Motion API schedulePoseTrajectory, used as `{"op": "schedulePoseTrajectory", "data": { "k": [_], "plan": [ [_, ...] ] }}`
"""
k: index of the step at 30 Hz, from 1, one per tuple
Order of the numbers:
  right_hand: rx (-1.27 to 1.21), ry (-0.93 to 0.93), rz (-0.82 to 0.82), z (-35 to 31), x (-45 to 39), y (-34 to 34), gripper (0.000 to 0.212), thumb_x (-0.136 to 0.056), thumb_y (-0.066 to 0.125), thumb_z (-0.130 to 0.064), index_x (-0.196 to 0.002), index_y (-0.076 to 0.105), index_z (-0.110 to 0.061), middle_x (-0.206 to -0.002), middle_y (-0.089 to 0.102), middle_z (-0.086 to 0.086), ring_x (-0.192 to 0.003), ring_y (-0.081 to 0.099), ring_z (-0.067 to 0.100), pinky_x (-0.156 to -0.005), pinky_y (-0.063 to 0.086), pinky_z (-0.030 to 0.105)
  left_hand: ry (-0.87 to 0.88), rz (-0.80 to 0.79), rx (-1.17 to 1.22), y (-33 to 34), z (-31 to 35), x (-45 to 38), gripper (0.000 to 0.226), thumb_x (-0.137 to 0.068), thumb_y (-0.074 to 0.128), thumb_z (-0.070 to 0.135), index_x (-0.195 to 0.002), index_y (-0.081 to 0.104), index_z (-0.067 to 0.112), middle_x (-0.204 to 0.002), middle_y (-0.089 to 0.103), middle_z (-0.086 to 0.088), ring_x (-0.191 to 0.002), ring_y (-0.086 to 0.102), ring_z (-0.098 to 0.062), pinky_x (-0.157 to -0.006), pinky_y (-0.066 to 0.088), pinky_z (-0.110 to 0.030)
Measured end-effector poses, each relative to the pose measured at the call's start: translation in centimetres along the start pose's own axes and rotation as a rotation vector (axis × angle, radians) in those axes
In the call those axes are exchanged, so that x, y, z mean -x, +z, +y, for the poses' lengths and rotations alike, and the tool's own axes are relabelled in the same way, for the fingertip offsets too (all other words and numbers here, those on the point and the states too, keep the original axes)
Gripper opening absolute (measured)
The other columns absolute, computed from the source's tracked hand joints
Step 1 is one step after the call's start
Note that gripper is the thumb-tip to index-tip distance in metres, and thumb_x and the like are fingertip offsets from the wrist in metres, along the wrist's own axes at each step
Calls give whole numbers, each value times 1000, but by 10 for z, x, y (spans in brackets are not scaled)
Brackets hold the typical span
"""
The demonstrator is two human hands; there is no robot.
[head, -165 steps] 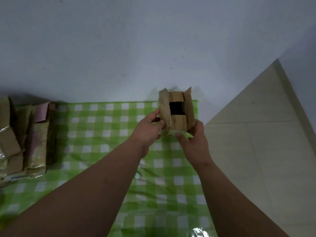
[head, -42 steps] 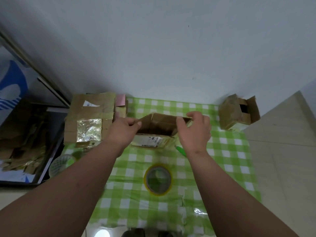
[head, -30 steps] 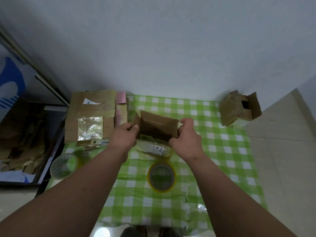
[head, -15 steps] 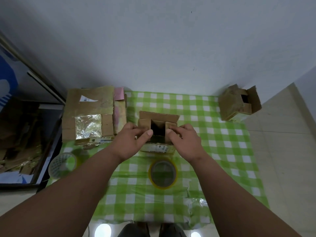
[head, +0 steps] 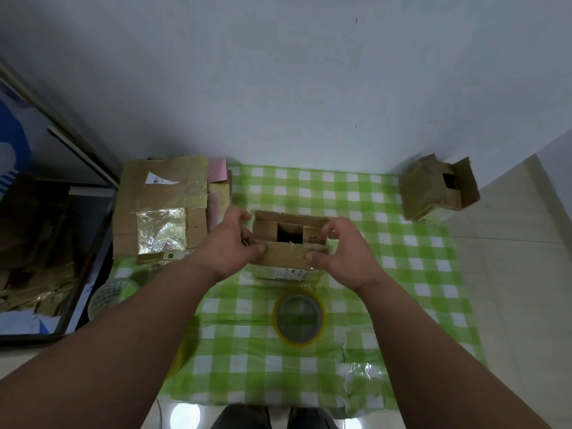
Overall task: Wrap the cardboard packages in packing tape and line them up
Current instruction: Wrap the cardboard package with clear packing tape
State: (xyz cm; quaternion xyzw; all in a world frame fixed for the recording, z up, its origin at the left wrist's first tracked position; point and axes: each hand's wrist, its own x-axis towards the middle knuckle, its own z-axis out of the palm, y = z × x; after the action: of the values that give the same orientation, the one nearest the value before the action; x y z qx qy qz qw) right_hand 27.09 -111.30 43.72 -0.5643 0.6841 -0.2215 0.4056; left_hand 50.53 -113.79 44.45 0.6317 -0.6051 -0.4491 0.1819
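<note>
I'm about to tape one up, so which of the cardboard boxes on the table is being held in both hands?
The middle box, just beyond the tape roll. The left hand and right hand grip its flaps; the corner box and flat stack sit untouched.

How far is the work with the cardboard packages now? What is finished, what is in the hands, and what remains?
Done: taped packages lie at the table's left edge. In hand: the left hand and right hand fold the flaps of an open box, not yet taped. Left: the tape roll lies unused, and another open box waits far right.
</note>
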Motion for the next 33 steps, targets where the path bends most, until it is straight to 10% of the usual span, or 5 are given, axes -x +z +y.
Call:
{"op": "schedulePoseTrajectory", "data": {
  "k": [6, 13, 17, 28, 33],
  "plan": [
    [-35, -62, 76, 3, 1, 6, 80, -73, 83, -28, -129, 30, -49, -113, 52, -24, -114, 55, 14, -96, 48, 44, 72, 74, -156, 8, -4, -3, 67, -86, 71, 20, -141, 43, 45, -88, 60, 4, -80, 61, -13, -80, 50, -27],
    [203, -206, 156, 12, -1, 12, 35, -78, 80, -31, -111, 73, -21, -125, 59, -6, -114, 58, 16, -102, 41, 48, 192, 104, -389, 19, -15, 2, 50, -94, 61, 36, -142, 48, 32, -113, 36, 5, -89, 46, -6, -89, 39, -22],
    [463, -248, 144, 17, 0, 13, 35, -86, 67, -46, -119, 69, -33, -141, 52, -11, -129, 46, 20, -105, 27, 43, 262, 105, -616, 20, -19, 6, 59, -96, 50, 47, -150, 37, 26, -143, 32, -4, -126, 33, -25, -105, 40, -42],
    [689, -197, 17, 24, 20, 20, 64, -91, 39, -63, -150, 24, -42, -163, 7, -18, -149, 13, 16, -114, 0, 52, 242, 20, -897, 25, -23, 12, 79, -89, 16, 69, -156, -2, 31, -160, 9, 3, -137, 25, -23, -116, 18, -45],
    [622, -172, 34, 22, 21, 24, 55, -92, 46, -58, -142, 30, -44, -163, 10, -19, -150, 12, 15, -113, -3, 55, 222, 48, -804, 30, -18, 19, 61, -95, 33, 61, -151, 19, 39, -161, 16, 2, -141, 31, -24, -119, 12, -49]
  ]
}}
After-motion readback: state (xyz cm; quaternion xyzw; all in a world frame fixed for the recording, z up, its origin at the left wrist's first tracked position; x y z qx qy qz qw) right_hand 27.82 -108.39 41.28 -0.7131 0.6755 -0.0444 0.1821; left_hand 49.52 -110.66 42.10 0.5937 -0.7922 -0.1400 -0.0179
